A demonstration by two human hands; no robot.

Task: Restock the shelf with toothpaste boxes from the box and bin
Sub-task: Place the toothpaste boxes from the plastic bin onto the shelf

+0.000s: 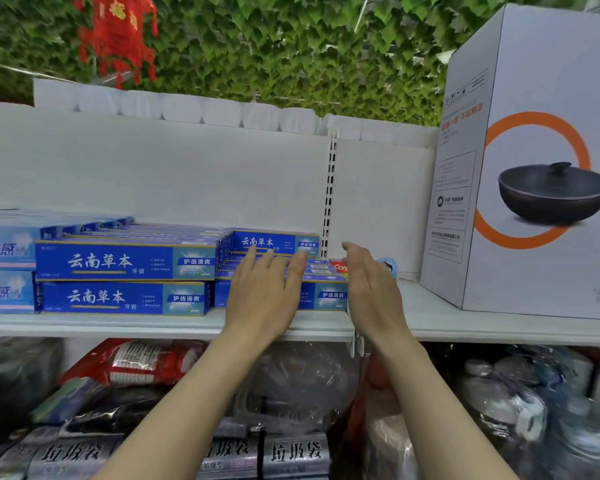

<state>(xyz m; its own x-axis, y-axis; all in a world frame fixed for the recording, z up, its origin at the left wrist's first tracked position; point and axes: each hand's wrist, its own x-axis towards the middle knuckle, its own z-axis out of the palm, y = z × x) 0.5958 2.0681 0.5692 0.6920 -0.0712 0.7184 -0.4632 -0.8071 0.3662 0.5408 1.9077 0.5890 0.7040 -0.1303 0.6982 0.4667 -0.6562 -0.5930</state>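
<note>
Blue toothpaste boxes [125, 261] lie stacked in rows on the white shelf [153, 323]. A second, stepped stack [321, 292] stands to their right, with one box [274, 241] on top at the back. My left hand [264, 292] lies flat with straight fingers against the front of this right stack. My right hand [371, 285] stands edge-on with straight fingers at the stack's right end. A red toothpaste box [338, 266] shows between the stack and my right hand. Neither hand holds anything.
A large white carton [534, 168] picturing a wok stands on the shelf at the right. Pale blue toothpaste boxes [4, 268] sit at the far left. Bagged goods and rolls of bin bags [291, 452] fill the shelf below. White paper rolls [187, 109] line the top.
</note>
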